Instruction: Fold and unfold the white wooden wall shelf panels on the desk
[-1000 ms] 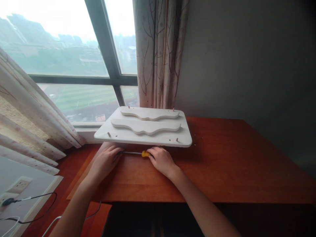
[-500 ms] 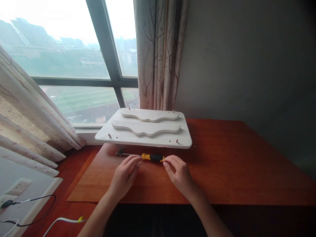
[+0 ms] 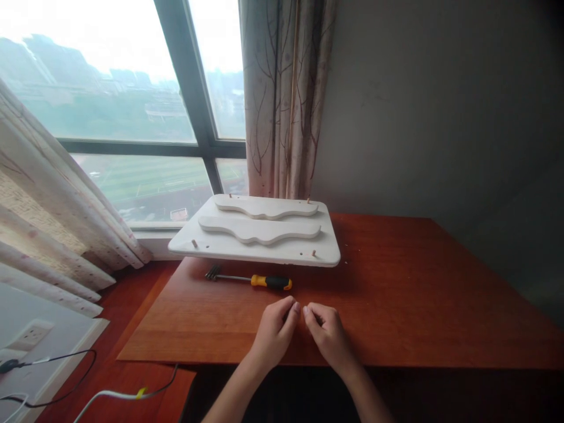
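Observation:
My left hand and my right hand rest side by side on the red-brown table near its front edge, fingers curled in and fingertips nearly touching. Neither holds anything I can see. Just beyond them lies a tool with a yellow and black handle, a thin metal shaft and a forked tip pointing left. Behind it a white board lies flat with wooden dowels standing near its corners. Two wavy white pieces lie on the board.
A window and patterned curtains stand behind the board, with a grey wall to the right. At lower left, below the table, are a wall socket and loose cables.
Both hands let go of the tool and drew back toward me, meeting near the table's front edge. The tool now lies free, slightly further right than a second ago.

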### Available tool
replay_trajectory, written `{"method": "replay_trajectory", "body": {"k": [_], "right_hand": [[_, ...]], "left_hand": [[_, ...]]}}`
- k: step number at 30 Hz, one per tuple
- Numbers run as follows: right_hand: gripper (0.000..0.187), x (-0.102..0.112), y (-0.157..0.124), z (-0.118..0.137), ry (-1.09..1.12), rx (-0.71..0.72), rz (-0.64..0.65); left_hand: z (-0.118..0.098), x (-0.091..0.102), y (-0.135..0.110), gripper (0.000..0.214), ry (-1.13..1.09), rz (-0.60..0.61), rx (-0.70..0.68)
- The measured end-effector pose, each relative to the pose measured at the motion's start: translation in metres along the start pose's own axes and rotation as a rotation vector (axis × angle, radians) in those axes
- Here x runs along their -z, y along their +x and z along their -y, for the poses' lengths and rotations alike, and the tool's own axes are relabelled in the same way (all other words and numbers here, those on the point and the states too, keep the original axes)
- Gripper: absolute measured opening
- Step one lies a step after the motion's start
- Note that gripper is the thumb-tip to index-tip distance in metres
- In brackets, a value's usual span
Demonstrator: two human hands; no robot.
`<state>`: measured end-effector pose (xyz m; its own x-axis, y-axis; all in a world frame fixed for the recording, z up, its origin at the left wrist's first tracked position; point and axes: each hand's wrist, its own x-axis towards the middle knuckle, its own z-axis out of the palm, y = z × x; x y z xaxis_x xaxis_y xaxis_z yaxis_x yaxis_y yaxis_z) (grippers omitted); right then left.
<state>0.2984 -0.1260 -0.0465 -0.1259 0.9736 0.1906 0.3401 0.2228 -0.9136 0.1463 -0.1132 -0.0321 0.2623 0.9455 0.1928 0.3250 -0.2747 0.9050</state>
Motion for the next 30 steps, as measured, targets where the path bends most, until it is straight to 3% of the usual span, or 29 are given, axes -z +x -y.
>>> {"method": "replay_trajectory", "body": {"k": [6,30], "right_hand": [[0.038,-0.0017,-0.0004,0.0019,-0.059,0.04,-0.008],[0.039,-0.0009,-0.0006,-0.0012,-0.082,0.022,0.005]], "left_hand": [[0.0062,0.0008,-0.0045,0.035,0.126,0.059,-0.045],[0.0016,0.0007,-0.0051,0.034,0.131,0.041,-0.06]]}}
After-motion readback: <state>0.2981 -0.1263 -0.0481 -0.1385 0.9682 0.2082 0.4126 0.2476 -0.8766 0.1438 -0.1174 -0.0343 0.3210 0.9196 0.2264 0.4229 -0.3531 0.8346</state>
